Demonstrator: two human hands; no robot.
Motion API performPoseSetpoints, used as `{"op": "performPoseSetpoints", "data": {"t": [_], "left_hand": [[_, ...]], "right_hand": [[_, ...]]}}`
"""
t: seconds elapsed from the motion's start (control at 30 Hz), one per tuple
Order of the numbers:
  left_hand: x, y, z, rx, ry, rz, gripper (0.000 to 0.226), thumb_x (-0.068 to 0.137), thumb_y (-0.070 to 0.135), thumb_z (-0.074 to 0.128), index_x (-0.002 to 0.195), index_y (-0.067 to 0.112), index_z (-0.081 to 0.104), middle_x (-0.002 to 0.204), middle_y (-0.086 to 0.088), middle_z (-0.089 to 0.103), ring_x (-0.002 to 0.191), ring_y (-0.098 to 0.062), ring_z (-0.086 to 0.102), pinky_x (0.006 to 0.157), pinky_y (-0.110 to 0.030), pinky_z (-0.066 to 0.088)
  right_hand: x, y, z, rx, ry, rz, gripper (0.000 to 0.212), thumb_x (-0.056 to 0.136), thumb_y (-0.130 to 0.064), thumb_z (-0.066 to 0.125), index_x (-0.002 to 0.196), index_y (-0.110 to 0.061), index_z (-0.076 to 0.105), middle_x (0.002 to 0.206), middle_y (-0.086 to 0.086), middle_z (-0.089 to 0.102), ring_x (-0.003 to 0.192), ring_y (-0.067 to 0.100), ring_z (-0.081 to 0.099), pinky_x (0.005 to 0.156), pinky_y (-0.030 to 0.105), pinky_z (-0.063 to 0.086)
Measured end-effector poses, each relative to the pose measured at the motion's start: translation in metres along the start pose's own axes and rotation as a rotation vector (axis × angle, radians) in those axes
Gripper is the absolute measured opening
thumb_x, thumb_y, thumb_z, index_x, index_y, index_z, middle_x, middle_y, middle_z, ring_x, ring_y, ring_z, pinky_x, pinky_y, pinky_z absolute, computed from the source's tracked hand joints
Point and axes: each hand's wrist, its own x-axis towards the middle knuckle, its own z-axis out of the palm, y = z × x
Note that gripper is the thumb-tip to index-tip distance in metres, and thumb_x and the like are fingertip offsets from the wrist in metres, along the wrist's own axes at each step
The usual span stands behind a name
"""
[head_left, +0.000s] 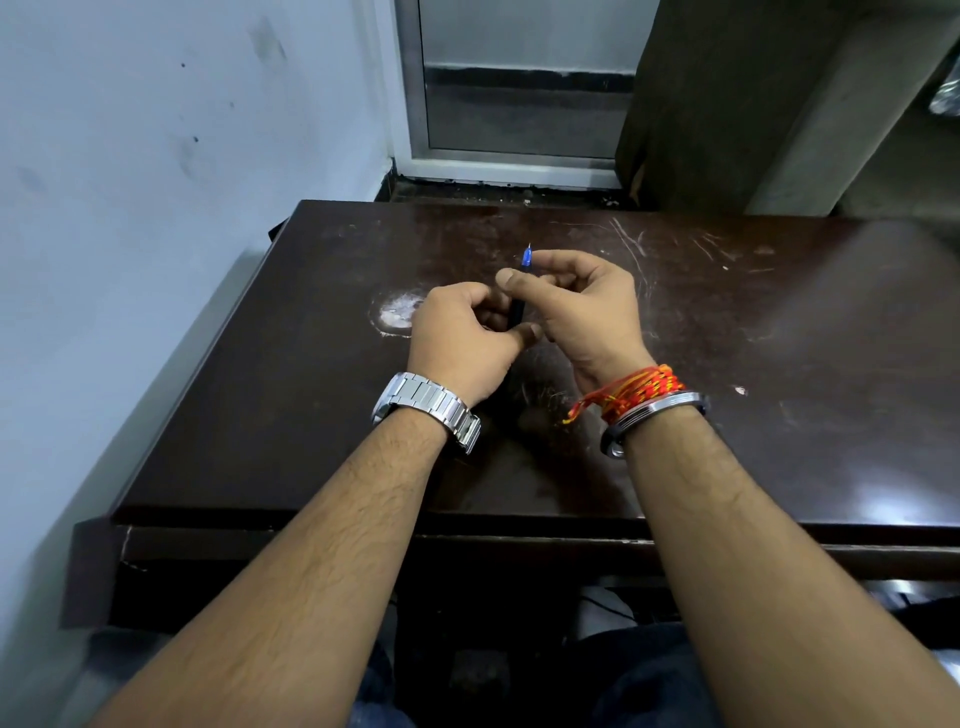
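A pen (517, 312) with a dark barrel and a blue tip section (527, 258) points away from me above the middle of the dark wooden table (779, 364). My left hand (460, 338), with a steel watch on the wrist, grips the lower barrel with curled fingers and thumb. My right hand (582, 306), with red-orange threads and a steel bangle on the wrist, pinches the pen's upper part between thumb and fingers just below the blue tip. Most of the barrel is hidden between the two hands.
The table top is scratched, with a whitish worn patch (397, 312) left of my hands. A pale wall (156, 156) runs along the left edge. Behind the table stands a metal-framed glass panel (519, 104) and a dark board (727, 104). A drawer front (260, 551) sits under the near edge.
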Motion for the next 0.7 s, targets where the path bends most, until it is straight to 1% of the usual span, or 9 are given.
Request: {"op": "performPoseSetpoints", "data": {"t": [0.1, 0.2, 0.23, 0.3, 0.37, 0.4, 0.47, 0.6, 0.7], "left_hand": [[0.0013, -0.0016, 0.0004, -0.014, -0.01, -0.001, 0.026, 0.062, 0.028, 0.088, 0.064, 0.03, 0.062, 0.061, 0.012, 0.064, 0.049, 0.005, 0.054, 0.049, -0.012, 0.044], [0.0008, -0.0015, 0.0016, -0.002, -0.013, 0.011, 0.024, 0.062, 0.027, 0.087, 0.062, 0.028, 0.063, 0.059, 0.011, 0.063, 0.049, 0.005, 0.054, 0.048, -0.01, 0.04], [0.0009, -0.0015, 0.0016, -0.007, -0.015, 0.004, 0.024, 0.062, 0.027, 0.087, 0.063, 0.026, 0.064, 0.06, 0.011, 0.064, 0.049, 0.005, 0.054, 0.048, -0.011, 0.041], [0.0009, -0.002, 0.0017, -0.031, -0.02, -0.006, 0.024, 0.061, 0.027, 0.088, 0.065, 0.026, 0.064, 0.061, 0.01, 0.065, 0.049, 0.005, 0.054, 0.049, -0.013, 0.044], [0.0008, -0.0022, 0.0019, -0.029, -0.021, 0.008, 0.023, 0.062, 0.027, 0.088, 0.064, 0.026, 0.064, 0.06, 0.011, 0.064, 0.048, 0.005, 0.053, 0.048, -0.011, 0.043], [0.0005, -0.0019, 0.0021, -0.023, -0.021, 0.015, 0.024, 0.062, 0.026, 0.087, 0.062, 0.027, 0.064, 0.059, 0.011, 0.063, 0.048, 0.006, 0.053, 0.047, -0.009, 0.04], [-0.0002, -0.0007, 0.0019, -0.019, -0.018, 0.011, 0.025, 0.063, 0.026, 0.087, 0.06, 0.027, 0.062, 0.057, 0.012, 0.062, 0.047, 0.007, 0.053, 0.046, -0.008, 0.038], [0.0001, -0.0005, 0.0007, -0.047, -0.026, -0.003, 0.025, 0.062, 0.025, 0.088, 0.064, 0.026, 0.063, 0.059, 0.011, 0.063, 0.047, 0.008, 0.053, 0.046, -0.007, 0.039], [-0.0004, -0.0001, 0.001, -0.008, -0.017, 0.012, 0.025, 0.062, 0.025, 0.087, 0.062, 0.027, 0.063, 0.058, 0.012, 0.062, 0.047, 0.008, 0.052, 0.045, -0.006, 0.038]], "right_hand": [[0.0004, -0.0007, 0.0013, 0.006, 0.021, 0.023, 0.015, 0.073, -0.012, 0.081, 0.086, -0.016, 0.074, 0.067, -0.002, 0.067, 0.052, 0.002, 0.058, 0.044, 0.02, 0.045], [0.0002, -0.0007, 0.0011, -0.018, 0.017, 0.003, 0.023, 0.071, -0.011, 0.085, 0.091, -0.013, 0.073, 0.061, -0.004, 0.057, 0.051, 0.003, 0.054, 0.046, 0.019, 0.045], [0.0001, -0.0007, 0.0012, -0.017, 0.013, 0.003, 0.024, 0.071, -0.013, 0.085, 0.092, -0.012, 0.073, 0.061, -0.005, 0.055, 0.051, 0.002, 0.053, 0.045, 0.018, 0.045], [0.0, -0.0007, 0.0019, -0.005, 0.004, 0.023, 0.021, 0.073, -0.014, 0.084, 0.091, -0.011, 0.074, 0.065, -0.004, 0.063, 0.055, 0.002, 0.059, 0.047, 0.019, 0.047], [-0.0003, -0.0004, 0.0019, -0.016, -0.001, 0.027, 0.018, 0.074, -0.011, 0.082, 0.088, -0.013, 0.073, 0.071, 0.0, 0.068, 0.064, 0.008, 0.065, 0.053, 0.023, 0.051], [-0.0004, -0.0001, 0.0018, -0.022, 0.0, 0.021, 0.019, 0.073, -0.01, 0.083, 0.087, -0.015, 0.072, 0.072, 0.001, 0.067, 0.067, 0.011, 0.064, 0.056, 0.024, 0.051], [-0.0003, -0.0004, 0.0015, -0.009, 0.008, 0.023, 0.022, 0.071, -0.012, 0.086, 0.087, -0.014, 0.071, 0.071, 0.001, 0.061, 0.066, 0.011, 0.059, 0.055, 0.024, 0.049], [-0.0003, -0.0002, 0.0027, -0.024, 0.006, 0.034, 0.017, 0.074, -0.014, 0.082, 0.088, -0.009, 0.075, 0.071, 0.002, 0.068, 0.062, 0.009, 0.062, 0.055, 0.026, 0.049], [-0.0018, -0.0005, 0.0014, -0.038, 0.009, 0.019, 0.022, 0.072, -0.013, 0.085, 0.09, -0.007, 0.075, 0.076, 0.006, 0.068, 0.068, 0.013, 0.065, 0.057, 0.025, 0.05]]}}
